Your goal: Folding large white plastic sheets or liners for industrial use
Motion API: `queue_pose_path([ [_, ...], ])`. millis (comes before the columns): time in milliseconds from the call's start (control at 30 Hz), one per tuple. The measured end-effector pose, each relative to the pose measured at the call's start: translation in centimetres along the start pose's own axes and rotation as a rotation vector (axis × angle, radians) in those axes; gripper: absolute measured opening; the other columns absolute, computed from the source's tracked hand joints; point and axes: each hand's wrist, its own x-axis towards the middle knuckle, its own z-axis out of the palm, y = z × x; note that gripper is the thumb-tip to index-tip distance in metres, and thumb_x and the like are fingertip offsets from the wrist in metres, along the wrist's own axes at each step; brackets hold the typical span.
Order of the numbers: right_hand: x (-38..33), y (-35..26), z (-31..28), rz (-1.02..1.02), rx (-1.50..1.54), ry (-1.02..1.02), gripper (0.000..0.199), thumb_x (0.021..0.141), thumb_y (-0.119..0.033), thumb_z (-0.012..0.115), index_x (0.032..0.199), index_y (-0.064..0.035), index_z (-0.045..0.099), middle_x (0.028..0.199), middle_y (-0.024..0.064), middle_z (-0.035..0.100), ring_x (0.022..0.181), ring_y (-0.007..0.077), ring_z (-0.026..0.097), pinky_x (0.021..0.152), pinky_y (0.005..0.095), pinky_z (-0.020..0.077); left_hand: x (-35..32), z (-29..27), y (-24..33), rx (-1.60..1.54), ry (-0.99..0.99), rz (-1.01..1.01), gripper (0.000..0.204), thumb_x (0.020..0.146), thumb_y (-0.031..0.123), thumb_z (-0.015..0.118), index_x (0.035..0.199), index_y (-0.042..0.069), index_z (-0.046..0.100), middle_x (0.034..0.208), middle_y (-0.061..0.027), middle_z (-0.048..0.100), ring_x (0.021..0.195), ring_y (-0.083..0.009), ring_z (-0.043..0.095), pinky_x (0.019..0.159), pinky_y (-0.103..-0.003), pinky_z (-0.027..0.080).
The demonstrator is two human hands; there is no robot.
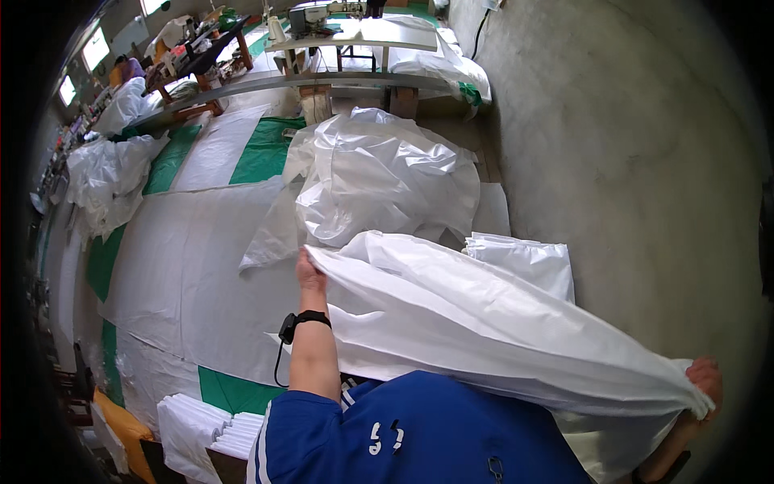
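A long white sheet [484, 315] is stretched between my two hands in front of my body, sagging in folds. My left hand [310, 271] is closed on its left corner, arm reaching forward. At the far right, near the wall, my right hand [705, 382] grips the other end, where the material bunches up. Beyond the sheet lies a big crumpled heap of white sheeting [379, 177]. A folded white stack [524, 262] shows partly behind the sheet, by the wall. The sheet hides the floor under it.
White and green sheeting [193, 258] covers the floor to the left. Folded white stacks [193, 427] sit at the lower left. A bare grey wall [621, 161] rises on the right. A sewing table [363, 34] stands at the back, behind a low beam [274, 81].
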Motion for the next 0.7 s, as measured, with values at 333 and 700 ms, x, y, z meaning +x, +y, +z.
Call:
queue_pose_path([
  [333, 1.7, 1.4, 4.1, 0.542, -0.095, 0.178, 0.013, 0.079, -0.015, 0.063, 0.08, -0.0022, 0.058, 0.082, 0.0068, 0.058, 0.085, 0.0229, 0.056, 0.08, 0.0349, 0.0445, -1.1, -3.6, 11.7, 0.731, -0.014, -0.273, 0.026, 0.087, 0.03, 0.063, 0.102, 0.009, 0.06, 0.095, -0.0033, 0.064, 0.091, -0.017, 0.059, 0.082, -0.033, 0.047],
  [700, 8.9, 0.2, 8.0, 0.588, -0.16, -0.001, 0.013, 0.083, 0.004, 0.055, 0.092, -0.0015, 0.063, 0.093, 0.0022, 0.061, 0.088, 0.0108, 0.055, 0.083, 0.0246, 0.0413, -14.6, 4.4, 5.0, 1.449, -0.795, -0.068, 0.041, 0.08, 0.028, 0.072, 0.114, 0.008, 0.059, 0.107, -0.0119, 0.063, 0.11, -0.0249, 0.055, 0.095, -0.037, 0.041],
])
